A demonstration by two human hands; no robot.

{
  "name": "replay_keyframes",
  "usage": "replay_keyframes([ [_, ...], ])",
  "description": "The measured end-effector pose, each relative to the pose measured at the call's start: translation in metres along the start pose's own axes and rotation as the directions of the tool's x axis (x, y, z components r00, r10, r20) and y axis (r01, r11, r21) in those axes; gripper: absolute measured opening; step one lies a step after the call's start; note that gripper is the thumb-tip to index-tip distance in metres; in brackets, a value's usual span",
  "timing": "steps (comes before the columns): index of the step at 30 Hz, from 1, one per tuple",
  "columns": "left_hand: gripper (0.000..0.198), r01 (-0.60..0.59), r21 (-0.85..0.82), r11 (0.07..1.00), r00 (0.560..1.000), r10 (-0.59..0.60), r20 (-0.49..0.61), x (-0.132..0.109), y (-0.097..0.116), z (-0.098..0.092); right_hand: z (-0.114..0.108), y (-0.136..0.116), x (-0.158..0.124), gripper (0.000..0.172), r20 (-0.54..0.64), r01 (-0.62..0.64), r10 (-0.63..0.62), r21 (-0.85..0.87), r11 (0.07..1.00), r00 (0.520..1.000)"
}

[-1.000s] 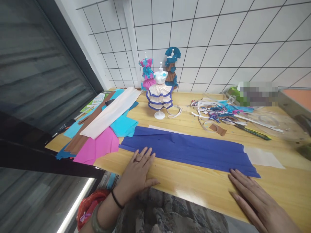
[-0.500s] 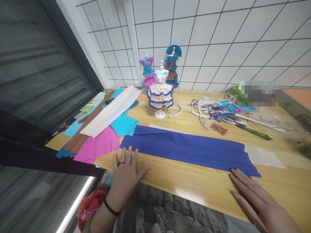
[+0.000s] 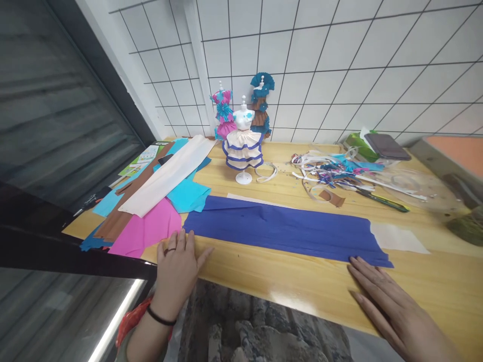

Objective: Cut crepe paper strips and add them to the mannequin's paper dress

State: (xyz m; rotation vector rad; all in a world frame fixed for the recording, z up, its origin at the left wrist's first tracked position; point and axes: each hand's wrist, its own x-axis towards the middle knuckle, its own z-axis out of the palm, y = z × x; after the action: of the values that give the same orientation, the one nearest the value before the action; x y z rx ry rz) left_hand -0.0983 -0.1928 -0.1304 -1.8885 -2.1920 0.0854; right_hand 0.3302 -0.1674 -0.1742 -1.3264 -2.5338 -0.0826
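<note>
A long dark-blue sheet of crepe paper (image 3: 279, 229) lies flat across the wooden table, over a cream sheet (image 3: 400, 237) that shows at its right end and far edge. My left hand (image 3: 177, 266) rests with fingers spread at the table's front, fingertips by the blue paper's left end and the pink paper (image 3: 151, 229). Flat and open, my right hand (image 3: 392, 301) touches the blue sheet's near right corner with its fingertips. Behind stands a small white mannequin (image 3: 243, 118) in a tiered cream skirt with blue trim.
Two more dressed mannequins, one pink and turquoise (image 3: 223, 111), one brown and teal (image 3: 261, 105), stand by the tiled wall. Coloured paper sheets (image 3: 166, 176) overlap at left, near scissors (image 3: 88, 201). At right lie ribbon scraps (image 3: 328, 168), a yellow-and-black cutter (image 3: 381, 198) and a phone-like dark object (image 3: 388, 146).
My left hand has slid left, away from the blue paper's near edge toward the pink sheet. My right hand stays at the right corner. The view has shifted slightly.
</note>
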Motion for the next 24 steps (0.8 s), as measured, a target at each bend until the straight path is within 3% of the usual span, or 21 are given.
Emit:
replay_keyframes([
  [4,0.069,0.027,0.030,0.999,0.998,-0.025,-0.055,0.002,0.012,-0.004,0.001,-0.001,0.001,0.052,-0.007,0.000,0.000,-0.004,1.000,1.000],
  [7,0.073,-0.015,-0.008,1.000,0.992,0.013,-0.129,0.002,0.040,-0.009,0.000,-0.002,0.002,0.051,-0.015,0.018,-0.018,-0.007,1.000,1.000],
  [10,0.072,-0.200,-0.115,0.973,0.970,0.180,-0.164,0.000,0.078,-0.014,-0.002,-0.004,0.004,0.051,-0.016,0.026,-0.026,-0.022,0.999,1.000],
  [14,0.076,-0.476,-0.299,0.827,0.880,0.443,-0.174,0.000,0.114,-0.013,-0.004,-0.005,0.004,0.050,-0.017,0.021,-0.022,-0.032,0.999,1.000],
  [16,0.075,-0.501,-0.351,0.791,0.865,0.474,-0.167,0.001,0.121,-0.011,-0.006,-0.005,0.004,0.049,-0.007,0.009,-0.009,-0.017,1.000,1.000],
  [20,0.072,-0.473,-0.377,0.797,0.881,0.440,-0.174,0.003,0.123,-0.007,-0.014,-0.011,0.008,0.047,-0.010,-0.044,0.045,0.054,0.998,0.999],
  [24,0.070,-0.471,-0.365,0.803,0.882,0.429,-0.194,0.002,0.124,-0.006,-0.017,-0.044,0.035,0.048,-0.081,-0.017,0.025,0.106,0.994,0.996],
])
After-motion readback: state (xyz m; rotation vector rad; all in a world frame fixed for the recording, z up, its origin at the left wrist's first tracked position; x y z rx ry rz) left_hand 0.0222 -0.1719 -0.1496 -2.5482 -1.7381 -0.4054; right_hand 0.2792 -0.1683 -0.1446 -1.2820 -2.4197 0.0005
